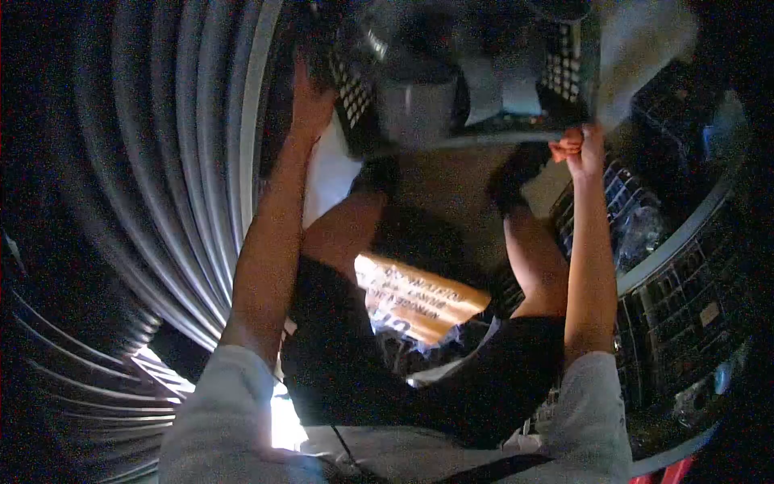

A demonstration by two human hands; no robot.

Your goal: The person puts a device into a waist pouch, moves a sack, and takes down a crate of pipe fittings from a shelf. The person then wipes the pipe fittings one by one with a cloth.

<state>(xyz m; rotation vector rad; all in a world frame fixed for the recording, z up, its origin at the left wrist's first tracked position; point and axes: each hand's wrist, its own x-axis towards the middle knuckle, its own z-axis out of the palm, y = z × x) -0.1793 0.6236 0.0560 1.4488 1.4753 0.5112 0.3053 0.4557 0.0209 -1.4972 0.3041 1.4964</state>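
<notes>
A dark crate (463, 143) with perforated sides spans the top centre, holding a grey container (415, 109) and other dim items. My left hand (313, 97) is at its left side; shadow and blur hide the fingers. At the crate's near right corner my right hand (582, 149) has its fingers curled closed around the rim. Below the crate, between my legs, lies a printed orange-brown sack (419, 297), partly lit.
Ribbed, curved metal bars (181, 161) fill the left side. Dark wire racks or grids (685, 315) stand at the right, with crumpled clear plastic (641, 230) among them. A pale, blurred sheet (645, 56) is at the upper right.
</notes>
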